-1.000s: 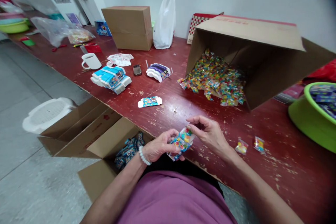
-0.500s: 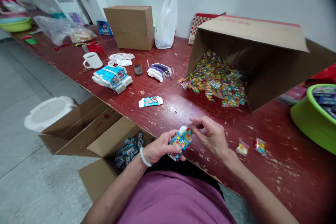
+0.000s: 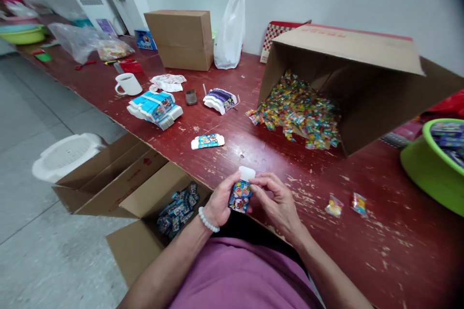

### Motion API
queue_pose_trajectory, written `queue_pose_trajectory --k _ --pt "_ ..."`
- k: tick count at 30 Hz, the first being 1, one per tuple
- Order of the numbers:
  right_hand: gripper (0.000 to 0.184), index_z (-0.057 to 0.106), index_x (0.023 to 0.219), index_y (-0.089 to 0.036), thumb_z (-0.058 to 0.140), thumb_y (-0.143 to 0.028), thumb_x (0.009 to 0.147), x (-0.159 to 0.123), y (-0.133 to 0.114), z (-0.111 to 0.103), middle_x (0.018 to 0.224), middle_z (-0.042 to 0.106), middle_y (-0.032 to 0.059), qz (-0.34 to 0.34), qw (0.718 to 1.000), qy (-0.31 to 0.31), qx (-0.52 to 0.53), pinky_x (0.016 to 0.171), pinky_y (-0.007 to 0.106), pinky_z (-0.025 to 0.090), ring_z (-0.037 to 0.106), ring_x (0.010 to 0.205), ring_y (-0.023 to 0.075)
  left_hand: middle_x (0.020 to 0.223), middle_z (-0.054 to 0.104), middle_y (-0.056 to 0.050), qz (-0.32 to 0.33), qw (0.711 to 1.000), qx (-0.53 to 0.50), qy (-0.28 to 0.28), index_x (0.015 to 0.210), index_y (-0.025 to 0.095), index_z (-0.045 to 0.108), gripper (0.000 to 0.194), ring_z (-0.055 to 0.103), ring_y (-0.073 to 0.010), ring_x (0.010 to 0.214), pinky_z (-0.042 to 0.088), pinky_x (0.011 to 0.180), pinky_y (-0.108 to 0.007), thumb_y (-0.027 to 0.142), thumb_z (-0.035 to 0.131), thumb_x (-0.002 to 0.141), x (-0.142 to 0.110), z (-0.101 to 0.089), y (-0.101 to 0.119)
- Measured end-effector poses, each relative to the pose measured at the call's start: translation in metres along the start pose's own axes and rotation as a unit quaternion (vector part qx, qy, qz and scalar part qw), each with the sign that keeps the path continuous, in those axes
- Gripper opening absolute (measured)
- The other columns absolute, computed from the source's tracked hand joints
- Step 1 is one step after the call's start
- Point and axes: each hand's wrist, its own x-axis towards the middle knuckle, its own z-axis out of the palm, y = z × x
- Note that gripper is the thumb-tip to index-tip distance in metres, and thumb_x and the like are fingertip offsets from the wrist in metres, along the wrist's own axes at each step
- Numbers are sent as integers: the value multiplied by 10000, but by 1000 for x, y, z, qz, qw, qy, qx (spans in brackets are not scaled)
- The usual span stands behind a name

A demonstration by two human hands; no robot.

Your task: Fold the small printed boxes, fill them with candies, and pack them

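My left hand (image 3: 220,201) is closed around a small blue candy box (image 3: 240,197) with a colourful print, held upright near the table's front edge. The box's white top flap stands up. At its upper right side, the fingers of my right hand (image 3: 278,205) pinch the edge by the opening. No candy shows inside the box from here. Two wrapped candies, one (image 3: 334,206) beside the other (image 3: 358,203), lie to the right of my right hand. A flat blue box blank (image 3: 208,141) rests on the table beyond my hands.
A large carton (image 3: 380,53) lies on its side, wrapped candies (image 3: 300,113) spilling out. Bundled blue blanks (image 3: 154,106), purple blanks (image 3: 220,100) and a mug (image 3: 128,84) stand behind. A green basin (image 3: 427,169) is at right. Below the edge, an open carton (image 3: 145,193) holds filled-looking blue boxes (image 3: 177,210).
The candy at the box's opening has gone out of sight. My left hand has turned the box more upright, and my right hand has moved left and down onto its upper edge.
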Motion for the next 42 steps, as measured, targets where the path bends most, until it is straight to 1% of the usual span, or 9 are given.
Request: queue_pose_trajectory --k 6,9,11,15,18,22,26,33,42 --pt "228 728 774 -213 782 -432 745 1 4 16 954 631 50 139 973 15 183 681 308 543 631 783 187 666 659 -37 40 998 36 26 998 108 658 306 584 -142 450 513 396 -263 356 616 824 0 -1 -9" --pt "410 694 1032 -242 835 -406 684 4 6 15 888 658 19 181 959 32 217 626 295 541 619 699 169 706 663 -24 61 996 57 31 1065 140 640 331 588 -137 474 497 400 -247 354 634 814 0 1 -9" --pt "468 672 1127 -247 813 -412 713 5 6 12 845 676 13 184 964 -5 194 621 297 540 622 679 173 783 674 -23 78 994 77 22 1068 158 638 330 600 -133 507 498 414 -241 356 663 804 -2 2 -8" --pt "250 723 852 -210 731 -452 794 8 3 6 792 702 44 167 975 -42 141 620 322 538 641 675 204 810 663 -15 80 992 93 -8 1064 190 622 356 616 -133 523 504 445 -236 425 698 807 -8 2 -2" --pt "195 715 805 -219 707 -413 831 10 -3 0 840 713 54 99 990 -35 90 709 345 540 661 768 224 759 662 -31 32 996 69 -40 1157 195 600 468 626 -154 495 507 443 -254 553 605 855 -9 1 3" --pt "181 724 885 -229 613 -369 919 12 -6 -4 966 723 55 34 992 -120 18 826 339 514 665 874 210 710 653 -25 4 998 47 -29 1122 170 650 406 618 -148 484 512 433 -250 492 582 885 -6 -1 6" --pt "178 703 867 -206 671 -381 870 14 -1 1 881 736 46 92 991 -93 18 669 289 525 661 728 181 728 689 -47 16 998 65 -11 1224 170 637 484 613 -150 463 500 423 -249 518 526 906 -2 -1 0" --pt "263 652 714 -185 769 -418 751 24 -6 9 919 756 74 188 959 -94 189 547 284 535 648 623 169 717 711 -90 34 991 132 -21 1310 124 607 729 612 -148 462 474 440 -236 688 424 886 -4 -1 2" --pt "122 674 1002 -248 624 -297 903 4 2 12 1087 664 75 -23 991 -128 -15 888 379 497 630 999 230 772 702 -55 -24 1000 4 -6 1169 156 673 400 617 -153 493 467 413 -238 326 565 823 3 -13 3"
